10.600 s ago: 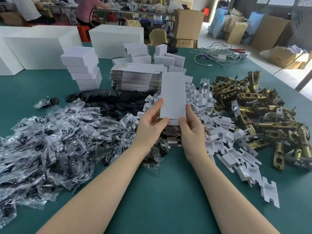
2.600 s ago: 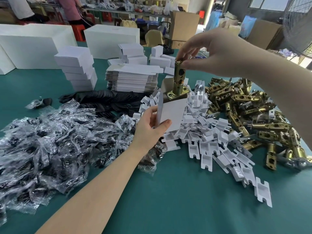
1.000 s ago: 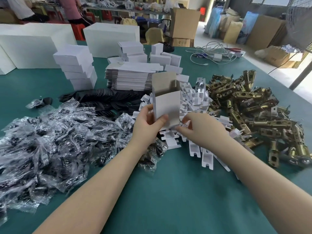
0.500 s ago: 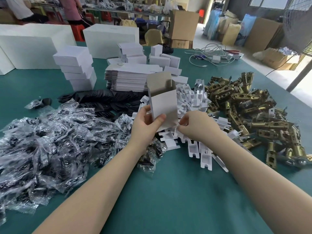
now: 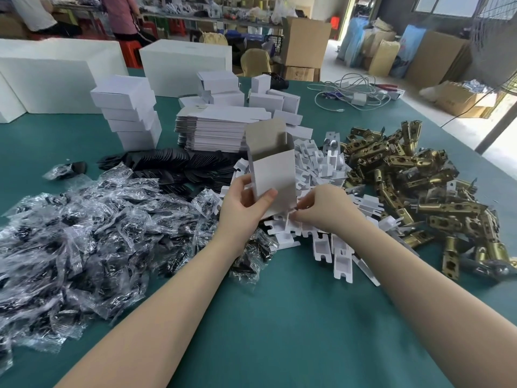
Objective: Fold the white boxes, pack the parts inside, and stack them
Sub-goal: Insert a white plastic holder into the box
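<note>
Your left hand (image 5: 242, 204) is gripping the upright white cardboard box (image 5: 272, 175), top flap open, above the pile of flat white notched card inserts (image 5: 321, 175). Your right hand (image 5: 321, 210) is pinching one insert from that pile; keep the stiff box steady and slide it in straight.

Two bare forearms — no sleeves, gloves — short-nailed fingers (image 5: 269, 195)

Upright open box (image 5: 272, 175) in hands (image 5: 242, 205)
</note>
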Demonstrator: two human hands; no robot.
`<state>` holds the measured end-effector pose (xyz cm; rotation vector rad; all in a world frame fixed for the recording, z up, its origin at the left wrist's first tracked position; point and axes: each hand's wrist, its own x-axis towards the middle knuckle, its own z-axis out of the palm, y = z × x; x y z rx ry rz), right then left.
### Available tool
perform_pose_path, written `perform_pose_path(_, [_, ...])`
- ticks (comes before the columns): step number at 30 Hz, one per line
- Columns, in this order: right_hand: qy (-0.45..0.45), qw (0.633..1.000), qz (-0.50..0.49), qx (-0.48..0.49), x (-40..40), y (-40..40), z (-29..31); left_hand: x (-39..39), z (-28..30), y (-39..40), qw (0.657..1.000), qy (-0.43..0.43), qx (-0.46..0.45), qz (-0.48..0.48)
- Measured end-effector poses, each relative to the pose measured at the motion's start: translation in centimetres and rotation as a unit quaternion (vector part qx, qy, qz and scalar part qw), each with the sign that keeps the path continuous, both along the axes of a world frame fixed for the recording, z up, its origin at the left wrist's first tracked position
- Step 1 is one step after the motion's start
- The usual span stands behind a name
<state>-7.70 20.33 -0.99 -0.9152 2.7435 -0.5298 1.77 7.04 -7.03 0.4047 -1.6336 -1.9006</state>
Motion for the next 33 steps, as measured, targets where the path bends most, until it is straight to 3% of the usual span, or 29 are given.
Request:
perform_pose_path(5, [-0.026,1.0,-0.005,-0.015,-0.1,0.5,0.4,0.1,0.0,0.1,1.0,0.008,-0.029,-0.006])
perform_pose_path(9, [-0.064,0.992,-0.039,-0.105,-0.8,1.8,1.3,0.2,0.2,0.2,1.0,0.016,-0.018,-0.018])
perform_pose_path(14, [-0.014,0.978,-0.069,-0.198,-1.5,3.2,3.1,0.4,0.5,0.5,0.999,0.008,-0.038,-0.036])
perform_pose_path(18, [0.153,0.915,-0.063,-0.368,-0.5,3.2,5.9,0.5,0.6,0.6,0.999,0.014,-0.034,-0.034])
perform_pose_path(21, [0.178,0.869,-0.002,-0.462,0.9,2.5,7.8,0.5,0.5,0.7,0.999,0.014,-0.037,-0.034])
perform_pose_path(25, [0.166,0.899,0.044,-0.404,1.8,1.1,8.1,0.7,0.5,0.7,0.998,0.01,-0.042,-0.038])
perform_pose_path(33, [0.199,0.927,-0.008,-0.318,1.5,0.8,6.6,0.6,0.5,0.7,0.999,0.012,-0.041,-0.034])
